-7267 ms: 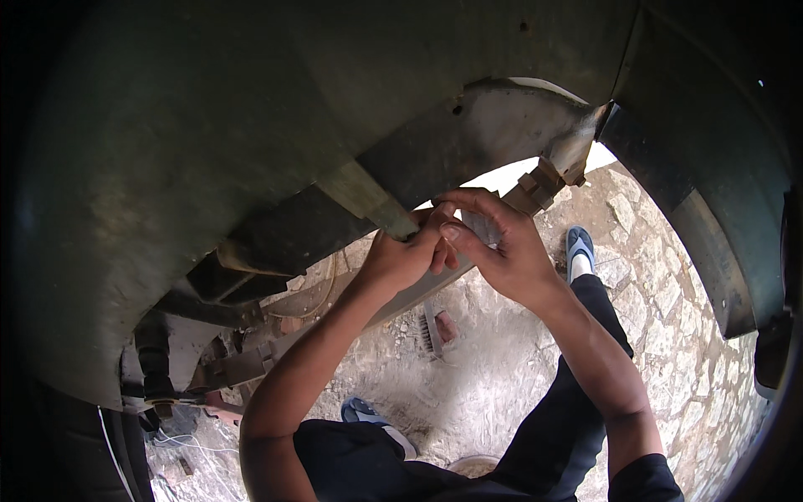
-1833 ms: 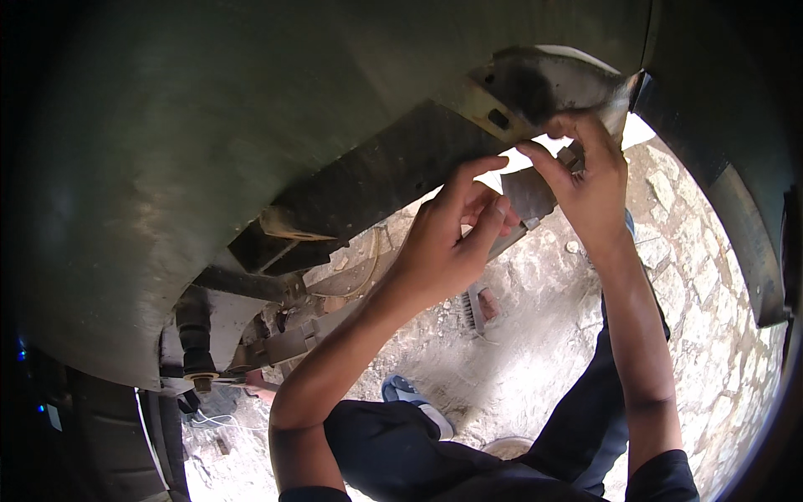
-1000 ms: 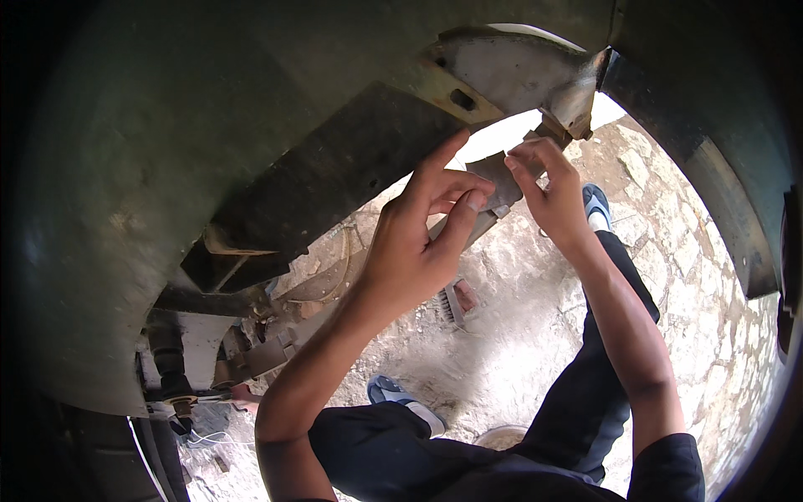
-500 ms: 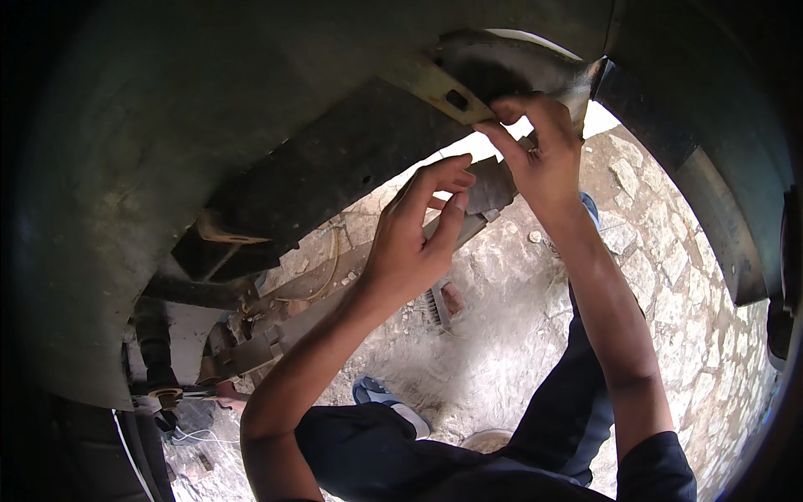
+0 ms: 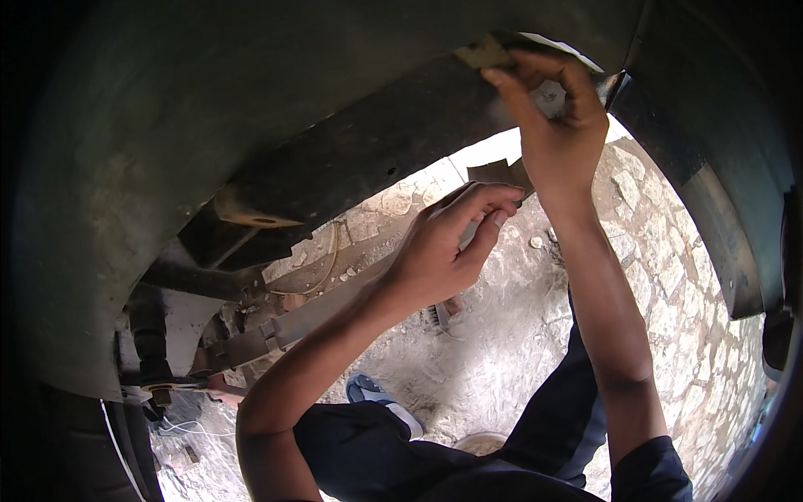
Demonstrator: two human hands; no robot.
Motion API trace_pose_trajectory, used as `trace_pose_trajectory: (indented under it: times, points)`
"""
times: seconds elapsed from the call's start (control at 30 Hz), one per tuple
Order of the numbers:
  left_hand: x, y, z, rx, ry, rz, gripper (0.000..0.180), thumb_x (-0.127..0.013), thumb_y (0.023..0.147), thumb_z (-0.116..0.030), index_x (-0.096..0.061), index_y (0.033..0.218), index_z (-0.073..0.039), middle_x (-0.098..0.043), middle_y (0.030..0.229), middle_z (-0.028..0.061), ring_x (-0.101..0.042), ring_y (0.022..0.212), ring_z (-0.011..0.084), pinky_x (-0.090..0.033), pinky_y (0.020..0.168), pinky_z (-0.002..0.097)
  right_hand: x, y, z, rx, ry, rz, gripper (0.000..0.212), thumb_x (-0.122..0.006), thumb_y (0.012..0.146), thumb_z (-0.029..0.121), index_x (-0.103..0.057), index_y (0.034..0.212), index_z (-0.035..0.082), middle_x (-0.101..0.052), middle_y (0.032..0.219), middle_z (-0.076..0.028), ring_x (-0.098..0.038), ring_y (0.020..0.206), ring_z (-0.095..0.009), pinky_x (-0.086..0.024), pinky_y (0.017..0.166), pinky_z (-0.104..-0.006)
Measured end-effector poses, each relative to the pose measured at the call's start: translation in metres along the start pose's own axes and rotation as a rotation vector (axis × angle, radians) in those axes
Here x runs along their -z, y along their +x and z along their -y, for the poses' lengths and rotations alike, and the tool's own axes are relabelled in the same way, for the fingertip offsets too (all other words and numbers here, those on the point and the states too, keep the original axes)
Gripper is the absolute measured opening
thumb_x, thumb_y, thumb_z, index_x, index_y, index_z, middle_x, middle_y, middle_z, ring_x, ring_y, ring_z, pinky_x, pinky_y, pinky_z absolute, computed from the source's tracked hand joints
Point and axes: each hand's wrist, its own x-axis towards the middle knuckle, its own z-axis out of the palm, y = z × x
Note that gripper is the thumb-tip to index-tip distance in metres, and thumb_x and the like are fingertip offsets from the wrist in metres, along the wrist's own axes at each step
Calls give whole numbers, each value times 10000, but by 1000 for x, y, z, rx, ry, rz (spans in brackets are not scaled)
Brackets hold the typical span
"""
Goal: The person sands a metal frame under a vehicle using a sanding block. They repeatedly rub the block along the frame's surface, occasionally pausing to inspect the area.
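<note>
under the dark chassis beam (image 5: 351, 159):
left hand (image 5: 447, 251): grip curled on grey bar (image 5: 318, 314)
right hand (image 5: 556, 125), 1 o'clock: grip pinched at bracket (image 5: 485, 54)

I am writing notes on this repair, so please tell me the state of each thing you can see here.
left hand: fingers curled on the long metal bar
right hand: raised, fingers pinched at the bracket overhead
long metal bar: slanted, held up off the ground
dark frame beam: fixed overhead, dirty
stone ground: dusty, sunlit
</note>
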Motion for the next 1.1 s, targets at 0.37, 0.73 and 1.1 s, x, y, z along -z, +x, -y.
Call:
trace_pose_trajectory:
  times: [0.37,0.73,1.1]
  points:
    - [-10,-3,7,-71,-9,39,148,-592,966,-42,-647,1098,-5,-676,1003,134,-674,916,271,-517,803,362,-14,2,24,-135,120,-93,211,-804,827,64,-746,1023,9,-686,784,-8,-598,759,-38,-451,702,-186]
    - [-18,-7,14,-66,-85,52,112,-619,961,-74,-663,1050,-22,-679,974,133,-685,901,307,-528,784,398,-12,7,25,-263,270,-63,192,-801,841,64,-723,1004,1,-743,866,-50,-645,750,-50,-483,691,-176]
    - [-44,-38,57,78,28,274,162,-569,1008,-136,-681,1074,-38,-696,1044,118,-687,985,275,-533,865,383,-10,15,25,-330,401,-25,188,-830,812,38,-666,899,11,-725,824,-53,-657,752,-53,-495,686,-160]
